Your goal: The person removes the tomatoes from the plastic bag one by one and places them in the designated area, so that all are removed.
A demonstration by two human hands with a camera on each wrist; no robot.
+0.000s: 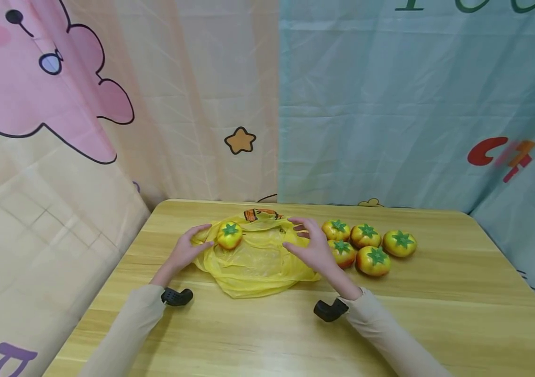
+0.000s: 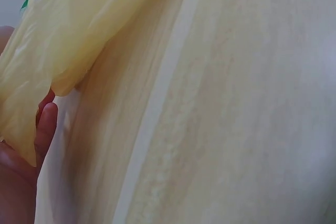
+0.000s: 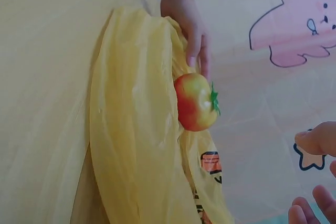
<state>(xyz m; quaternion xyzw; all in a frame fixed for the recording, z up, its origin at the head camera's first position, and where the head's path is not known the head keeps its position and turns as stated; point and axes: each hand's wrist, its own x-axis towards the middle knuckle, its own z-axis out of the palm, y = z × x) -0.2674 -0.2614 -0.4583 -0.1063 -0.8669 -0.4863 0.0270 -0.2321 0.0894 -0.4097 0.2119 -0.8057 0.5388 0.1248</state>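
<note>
A yellow plastic bag (image 1: 258, 267) lies spread and crumpled on the table, with orange and black print at its far edge. On its left part sits one yellow-red tomato (image 1: 229, 235) with a green star-shaped top. My left hand (image 1: 187, 250) is at the bag's left edge beside this tomato, fingers extended and thumb apart. In the left wrist view the bag's film (image 2: 68, 40) drapes over part of that hand. My right hand (image 1: 313, 247) hovers over the bag's right side, thumb and fingers spread with nothing between them.
Several more tomatoes (image 1: 374, 261) stand grouped right of the bag, close by my right hand. The wooden table (image 1: 267, 335) ends at a printed curtain (image 1: 371, 104) behind. A black device (image 1: 331, 310) is on each wrist.
</note>
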